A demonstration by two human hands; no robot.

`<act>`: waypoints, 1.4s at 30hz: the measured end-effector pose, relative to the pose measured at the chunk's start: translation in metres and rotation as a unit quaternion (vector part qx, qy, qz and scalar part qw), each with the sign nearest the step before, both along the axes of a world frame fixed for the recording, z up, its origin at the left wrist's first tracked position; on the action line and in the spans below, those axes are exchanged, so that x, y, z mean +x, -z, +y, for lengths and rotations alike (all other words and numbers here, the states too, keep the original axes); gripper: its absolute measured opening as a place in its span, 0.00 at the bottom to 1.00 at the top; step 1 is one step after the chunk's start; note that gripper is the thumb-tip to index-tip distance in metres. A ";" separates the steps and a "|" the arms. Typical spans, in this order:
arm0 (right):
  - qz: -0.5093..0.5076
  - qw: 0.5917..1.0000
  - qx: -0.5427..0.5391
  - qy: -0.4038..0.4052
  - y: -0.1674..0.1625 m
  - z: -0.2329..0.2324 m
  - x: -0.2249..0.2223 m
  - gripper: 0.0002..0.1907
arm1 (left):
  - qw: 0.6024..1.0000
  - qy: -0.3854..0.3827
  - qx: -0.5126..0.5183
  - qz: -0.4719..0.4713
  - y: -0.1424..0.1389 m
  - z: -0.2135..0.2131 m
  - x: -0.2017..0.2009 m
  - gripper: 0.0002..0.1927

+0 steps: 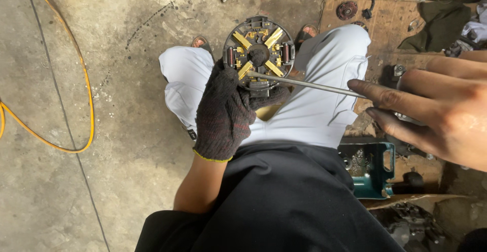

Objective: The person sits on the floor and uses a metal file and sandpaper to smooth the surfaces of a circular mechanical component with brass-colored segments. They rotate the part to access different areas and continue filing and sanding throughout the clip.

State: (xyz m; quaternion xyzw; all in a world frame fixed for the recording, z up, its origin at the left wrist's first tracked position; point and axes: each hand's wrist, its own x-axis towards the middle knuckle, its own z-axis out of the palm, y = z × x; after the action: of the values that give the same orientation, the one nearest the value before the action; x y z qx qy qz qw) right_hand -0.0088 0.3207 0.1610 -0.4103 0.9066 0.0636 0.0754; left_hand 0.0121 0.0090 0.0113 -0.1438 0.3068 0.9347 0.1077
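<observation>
With the gloved left hand (225, 112) gripping the round brush-holder plate (259, 53) above its fingers, the bare right hand (436, 112) pinches a thin metal rod (304, 82), whose tip should probably stay steady against 1 brass holder.

The round brush plate (259, 53) is held up over the knees, gripped from below by the left hand (225, 112). A thin rod (304, 83) is laid across from the right hand (436, 112), its tip touching the plate. A cable (76, 54) is looped on the floor (127, 28) far left. A power tool (373, 168) is parked right of the lap, with a wooden board (390, 18) behind it.
</observation>
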 end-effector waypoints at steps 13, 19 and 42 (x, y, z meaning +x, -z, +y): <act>0.036 0.999 0.021 0.013 -0.001 -0.016 0.021 0.30 | 0.972 0.030 0.229 0.050 0.034 -0.011 0.012 0.15; 0.034 0.997 0.068 0.024 0.003 -0.021 0.030 0.32 | 0.997 -0.020 0.050 -0.055 0.037 -0.003 0.009 0.17; 0.074 0.997 0.031 0.010 0.006 -0.018 0.027 0.28 | 0.999 -0.038 0.029 0.002 -0.011 0.009 0.000 0.09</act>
State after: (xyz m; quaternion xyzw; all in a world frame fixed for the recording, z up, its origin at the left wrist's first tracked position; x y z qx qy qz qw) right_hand 0.0181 0.3023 0.1555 -0.3931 0.9112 0.1216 0.0214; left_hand 0.0120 0.0178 0.0227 -0.1506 0.2742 0.9468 0.0754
